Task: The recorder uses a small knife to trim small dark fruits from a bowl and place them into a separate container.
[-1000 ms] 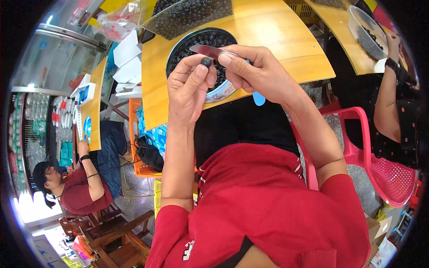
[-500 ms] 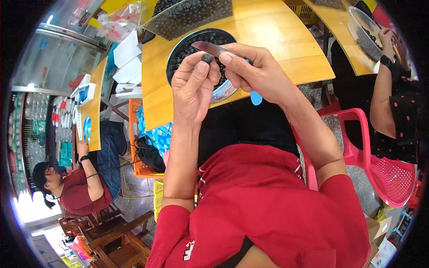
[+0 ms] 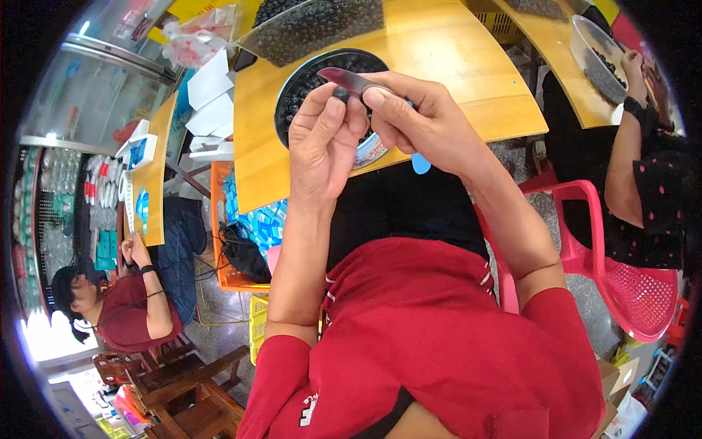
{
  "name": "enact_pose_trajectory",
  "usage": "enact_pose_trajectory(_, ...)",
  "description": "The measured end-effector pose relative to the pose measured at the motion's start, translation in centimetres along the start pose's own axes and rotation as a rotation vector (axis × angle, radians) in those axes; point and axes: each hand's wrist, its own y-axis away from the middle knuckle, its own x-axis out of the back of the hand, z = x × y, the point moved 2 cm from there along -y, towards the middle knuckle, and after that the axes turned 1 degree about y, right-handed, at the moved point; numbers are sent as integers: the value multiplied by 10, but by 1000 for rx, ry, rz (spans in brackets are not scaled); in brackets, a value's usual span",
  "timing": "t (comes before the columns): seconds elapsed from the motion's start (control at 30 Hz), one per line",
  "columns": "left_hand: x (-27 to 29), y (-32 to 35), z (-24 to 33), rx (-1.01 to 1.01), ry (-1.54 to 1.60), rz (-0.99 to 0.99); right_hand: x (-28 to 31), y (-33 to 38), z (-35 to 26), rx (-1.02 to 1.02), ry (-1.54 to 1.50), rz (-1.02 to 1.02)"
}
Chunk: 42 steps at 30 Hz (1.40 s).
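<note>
My left hand [image 3: 319,139] pinches a small dark round piece [image 3: 341,94] between thumb and fingertips, above the table's near edge. My right hand [image 3: 424,121] grips a knife [image 3: 342,77] with a short metal blade, its tip pointing left. The blade lies just above the dark piece; whether it touches cannot be made out. Beneath both hands sits a round bowl [image 3: 278,121] holding many similar dark round pieces, partly hidden by my fingers. Below my right hand a blue rounded shape [image 3: 421,163] shows; I cannot tell if it belongs to the knife.
A clear bin [image 3: 322,36] of dark round pieces stands at the far side of the wooden table [image 3: 468,73]. An orange crate [image 3: 219,197] is at left, a pink chair [image 3: 596,241] at right. Co-workers sit on both sides, one beside a clear tub [image 3: 585,44].
Both my hands have shifted very slightly right, keeping the knife and the dark piece. The co-worker at left has brought both hands together at the table edge.
</note>
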Motion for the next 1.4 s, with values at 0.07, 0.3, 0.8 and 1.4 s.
enact_pose_trajectory(0.07,-4,0,-2,-5,29,176,-5,0,-2,46,4,-20)
enact_pose_trajectory(0.3,0,0,-7,-8,85,34,1,3,-2,-90,41,104)
enact_pose_trajectory(0.8,8,5,21,69,42,-64,-14,1,-12,-70,191,46)
enact_pose_trajectory(1.4,30,-38,36,278,-9,-118,-5,-32,-11,-173,244,52)
